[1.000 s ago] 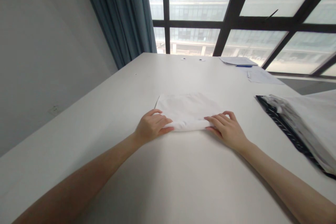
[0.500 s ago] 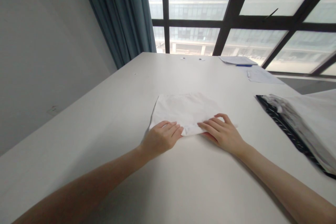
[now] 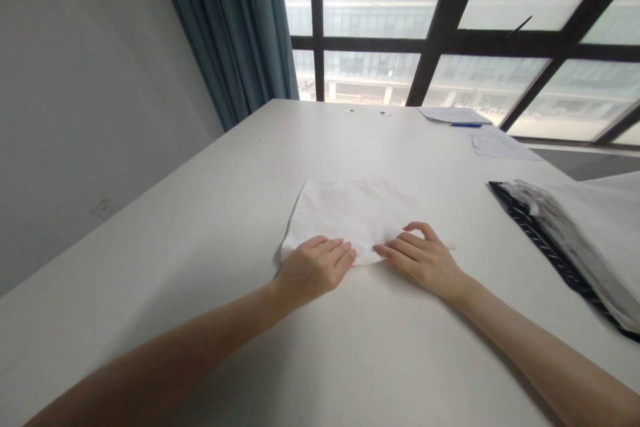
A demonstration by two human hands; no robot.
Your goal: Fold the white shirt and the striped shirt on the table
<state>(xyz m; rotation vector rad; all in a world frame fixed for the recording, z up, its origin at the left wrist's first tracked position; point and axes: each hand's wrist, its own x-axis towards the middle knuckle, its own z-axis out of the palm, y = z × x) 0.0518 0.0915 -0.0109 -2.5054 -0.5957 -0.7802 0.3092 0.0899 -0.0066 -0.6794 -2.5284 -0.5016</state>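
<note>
A folded white cloth (image 3: 350, 213) lies flat on the white table (image 3: 250, 180) in front of me. My left hand (image 3: 315, 267) rests palm down on the cloth's near edge, fingers stretched out flat and close together. My right hand (image 3: 423, 259) lies just to its right on the same near edge, fingers extended and pressing the cloth down. The two hands' fingertips almost meet near the middle of the edge. Neither hand grips anything.
A dark striped garment under a clear plastic cover (image 3: 565, 233) lies at the table's right edge. Papers (image 3: 495, 143) and a blue pen (image 3: 465, 125) sit at the far right by the window. A blue curtain (image 3: 235, 27) hangs at the back left.
Both hands have slid inward along the cloth's near edge, from its two corners toward the middle. The cloth's near edge now lies flatter.
</note>
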